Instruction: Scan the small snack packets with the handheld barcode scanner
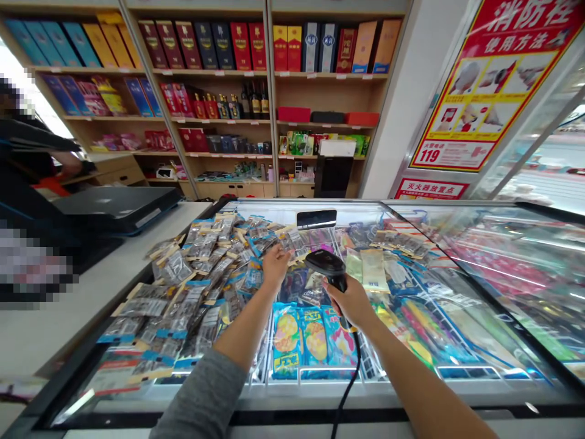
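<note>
Right now, right hand (347, 303) closed around black plastic handheld barcode scanner (326, 263), scanner head tilted forward. Left hand (276, 267) open, fingers loosely spread, just beside scanner, near heap of silver-and-blue snack packets (201, 286) on glass-topped chest freezer (292, 397). Black coiled scanner cable (351, 372) drops over freezer's front edge.

Right hand (350, 303) grips barcode scanner (325, 263), left hand (275, 267) open above packets (203, 268).
</note>
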`<action>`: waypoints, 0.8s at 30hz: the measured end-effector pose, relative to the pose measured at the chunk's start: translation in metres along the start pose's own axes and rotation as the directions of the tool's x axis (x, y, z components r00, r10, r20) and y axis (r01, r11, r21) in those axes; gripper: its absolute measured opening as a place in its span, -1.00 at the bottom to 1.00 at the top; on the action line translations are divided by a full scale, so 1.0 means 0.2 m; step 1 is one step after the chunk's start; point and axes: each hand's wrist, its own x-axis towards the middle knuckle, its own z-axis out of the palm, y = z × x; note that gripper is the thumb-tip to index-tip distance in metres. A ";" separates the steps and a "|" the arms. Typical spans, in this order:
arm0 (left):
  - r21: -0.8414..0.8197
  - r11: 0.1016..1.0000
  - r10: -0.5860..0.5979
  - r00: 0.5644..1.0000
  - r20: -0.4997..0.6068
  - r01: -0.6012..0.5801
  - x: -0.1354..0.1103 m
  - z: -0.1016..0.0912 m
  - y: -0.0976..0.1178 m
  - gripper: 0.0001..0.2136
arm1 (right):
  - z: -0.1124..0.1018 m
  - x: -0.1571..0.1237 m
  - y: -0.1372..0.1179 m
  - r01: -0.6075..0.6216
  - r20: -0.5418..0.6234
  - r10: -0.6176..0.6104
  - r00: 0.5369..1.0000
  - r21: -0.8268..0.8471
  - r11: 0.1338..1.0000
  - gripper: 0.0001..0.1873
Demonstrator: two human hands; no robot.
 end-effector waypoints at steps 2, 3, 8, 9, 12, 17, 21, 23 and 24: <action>0.001 1.000 -0.004 1.000 0.019 0.004 -0.01 0.00 -0.01 -0.67 | 0.00 0.00 0.00 0.012 0.005 -0.012 1.000 -0.017 1.000 -0.75; 0.004 1.000 -0.008 1.000 0.022 0.008 -0.01 0.01 -0.01 -0.68 | 0.00 -0.01 0.00 0.015 0.011 -0.014 1.000 -0.021 1.000 -0.74; 0.002 1.000 -0.019 0.999 0.036 0.019 -0.02 0.01 0.00 -0.66 | 0.00 -0.02 -0.02 -0.011 0.023 0.012 1.000 -0.023 1.000 -0.74; -0.002 1.000 -0.018 0.999 0.038 0.018 -0.02 0.01 0.00 -0.65 | 0.00 -0.02 -0.03 -0.013 0.024 0.014 1.000 -0.024 1.000 -0.74; 0.001 1.000 -0.009 0.999 0.033 0.009 -0.02 0.01 0.01 -0.65 | 0.00 -0.02 -0.03 -0.006 0.026 0.007 1.000 -0.041 0.999 -0.74; 0.018 1.000 0.004 1.000 0.026 -0.005 -0.03 0.01 0.02 -0.67 | 0.00 -0.02 -0.01 0.009 0.021 -0.008 1.000 -0.047 0.999 -0.72; 0.021 1.000 -0.015 0.999 0.032 0.015 -0.03 0.01 0.02 -0.66 | 0.00 -0.02 -0.01 0.008 0.008 -0.008 1.000 -0.026 1.000 -0.73; 0.031 0.999 -0.013 0.999 0.041 0.012 -0.03 0.01 0.02 -0.65 | 0.00 -0.02 -0.01 -0.003 0.000 0.003 1.000 0.004 1.000 -0.74; 0.033 0.999 -0.009 0.999 0.051 0.007 -0.03 0.00 0.02 -0.63 | 0.00 -0.01 -0.02 -0.011 0.001 0.011 1.000 0.030 0.999 -0.74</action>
